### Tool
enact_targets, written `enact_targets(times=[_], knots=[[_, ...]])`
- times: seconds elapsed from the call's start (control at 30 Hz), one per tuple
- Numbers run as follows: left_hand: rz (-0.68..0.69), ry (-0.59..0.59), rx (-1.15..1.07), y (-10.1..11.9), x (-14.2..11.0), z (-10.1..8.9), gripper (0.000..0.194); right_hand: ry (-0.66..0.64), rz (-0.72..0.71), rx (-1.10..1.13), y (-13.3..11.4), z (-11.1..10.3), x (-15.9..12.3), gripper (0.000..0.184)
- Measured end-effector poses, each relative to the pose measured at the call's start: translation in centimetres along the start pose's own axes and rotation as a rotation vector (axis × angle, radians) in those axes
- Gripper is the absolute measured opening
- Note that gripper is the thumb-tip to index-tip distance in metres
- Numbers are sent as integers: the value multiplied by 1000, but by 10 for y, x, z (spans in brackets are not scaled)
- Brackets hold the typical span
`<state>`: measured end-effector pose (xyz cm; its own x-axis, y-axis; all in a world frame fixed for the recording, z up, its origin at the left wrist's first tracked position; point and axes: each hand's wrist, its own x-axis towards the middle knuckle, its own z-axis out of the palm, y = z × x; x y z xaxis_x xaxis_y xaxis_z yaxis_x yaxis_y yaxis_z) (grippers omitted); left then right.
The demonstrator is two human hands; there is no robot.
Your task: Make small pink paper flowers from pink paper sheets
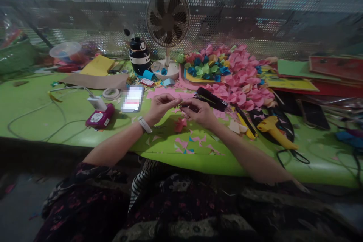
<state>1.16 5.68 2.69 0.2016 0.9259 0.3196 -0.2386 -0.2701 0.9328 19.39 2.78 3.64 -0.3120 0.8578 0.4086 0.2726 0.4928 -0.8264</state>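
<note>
My left hand and my right hand meet above the table. Their fingertips pinch a small yellow-green paper piece, mostly hidden by the fingers. Just below them lies a pink folded paper flower. Pink and blue paper scraps are scattered nearer the table's front edge. Behind my right hand a black stapler lies at a slant. A sheet of pink paper is spread behind my hands.
A large heap of pink paper flowers adjoins a tray of blue and green ones. A yellow glue gun and a cutter lie right. To the left are a phone and purple power socket; a fan stands behind.
</note>
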Motion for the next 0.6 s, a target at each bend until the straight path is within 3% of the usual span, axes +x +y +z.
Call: enact_targets(times=[0.47, 0.6], knots=[[47, -51, -6, -3, 0, -2, 26, -88, 75, 82, -2, -3, 1, 42], [39, -23, -23, -2, 0, -2, 28, -48, 49, 110, -1, -1, 0, 40]])
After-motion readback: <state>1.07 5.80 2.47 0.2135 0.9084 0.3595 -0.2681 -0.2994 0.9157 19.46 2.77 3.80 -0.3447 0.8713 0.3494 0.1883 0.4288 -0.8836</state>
